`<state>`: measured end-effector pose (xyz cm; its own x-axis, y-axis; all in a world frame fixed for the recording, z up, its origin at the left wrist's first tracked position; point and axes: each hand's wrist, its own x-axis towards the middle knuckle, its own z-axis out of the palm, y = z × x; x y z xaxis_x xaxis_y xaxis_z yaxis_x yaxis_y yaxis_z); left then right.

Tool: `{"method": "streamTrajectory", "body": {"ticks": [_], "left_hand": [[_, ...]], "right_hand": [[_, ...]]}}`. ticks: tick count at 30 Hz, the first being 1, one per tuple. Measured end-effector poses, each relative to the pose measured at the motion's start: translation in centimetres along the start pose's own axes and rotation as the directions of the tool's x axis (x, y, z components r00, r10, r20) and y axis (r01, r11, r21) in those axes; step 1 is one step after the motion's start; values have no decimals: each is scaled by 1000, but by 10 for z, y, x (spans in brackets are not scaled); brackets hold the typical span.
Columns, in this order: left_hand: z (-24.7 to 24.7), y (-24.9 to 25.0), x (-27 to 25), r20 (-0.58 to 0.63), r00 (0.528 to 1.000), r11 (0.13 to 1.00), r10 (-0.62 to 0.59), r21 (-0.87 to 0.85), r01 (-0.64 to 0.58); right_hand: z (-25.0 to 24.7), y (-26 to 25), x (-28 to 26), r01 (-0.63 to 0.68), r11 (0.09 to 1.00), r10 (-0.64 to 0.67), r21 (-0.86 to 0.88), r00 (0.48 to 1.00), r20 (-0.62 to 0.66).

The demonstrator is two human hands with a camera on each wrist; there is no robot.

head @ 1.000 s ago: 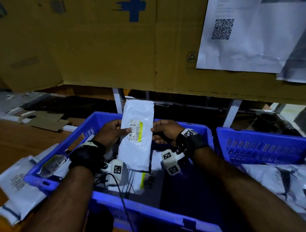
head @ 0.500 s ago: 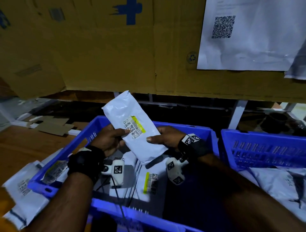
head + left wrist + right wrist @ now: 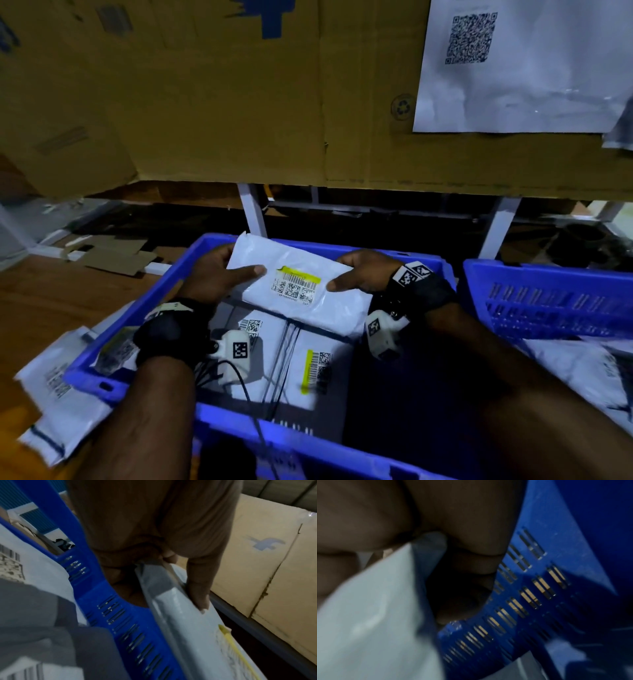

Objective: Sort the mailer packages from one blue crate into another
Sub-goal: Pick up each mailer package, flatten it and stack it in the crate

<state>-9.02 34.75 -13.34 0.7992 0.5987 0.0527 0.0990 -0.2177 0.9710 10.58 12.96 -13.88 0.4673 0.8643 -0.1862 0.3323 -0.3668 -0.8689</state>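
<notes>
A white mailer [image 3: 308, 301] with a yellow-edged barcode label lies nearly flat above the near blue crate [image 3: 144, 390], held at both ends. My left hand [image 3: 219, 274] grips its left end, thumb on top and fingers under. My right hand [image 3: 359, 274] pinches its right end the same way. In the left wrist view the thumb presses the mailer [image 3: 197, 635] beside the slotted crate wall [image 3: 120, 622]. The right wrist view shows fingers under the mailer [image 3: 376, 615]. More mailers [image 3: 308, 373] lie inside the crate. A second blue crate [image 3: 548, 301] stands to the right.
A cardboard wall [image 3: 239, 102] with a taped QR sheet [image 3: 513, 68] hangs close behind. White shelf legs [image 3: 253, 212] stand past the crates. Loose mailers [image 3: 58, 404] lie on the wooden floor left of the near crate, and others [image 3: 589, 370] lie in the right crate.
The mailer has turned from upright through a tilt to nearly level, label facing up, and come lower over the crate. Both hands kept hold and spread to its ends.
</notes>
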Motion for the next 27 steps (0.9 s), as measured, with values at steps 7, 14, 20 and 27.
{"method": "streamTrajectory", "body": {"ticks": [7, 14, 20, 27], "left_hand": [[-1, 12, -9, -52, 997, 957, -55, -287, 38], [6, 8, -8, -29, 998, 965, -48, -259, 39], [19, 4, -6, -123, 988, 990, 91, 119, -76], [38, 5, -17, 316, 939, 957, -134, 286, 40]], "right_hand": [[-7, 5, 4, 86, 699, -12, 710, 994, -109], [-7, 8, 5, 70, 791, 36, 608, 987, -159], [-9, 8, 8, 120, 944, -48, 307, 971, -233], [-8, 6, 6, 159, 924, -90, 349, 974, -206]]}}
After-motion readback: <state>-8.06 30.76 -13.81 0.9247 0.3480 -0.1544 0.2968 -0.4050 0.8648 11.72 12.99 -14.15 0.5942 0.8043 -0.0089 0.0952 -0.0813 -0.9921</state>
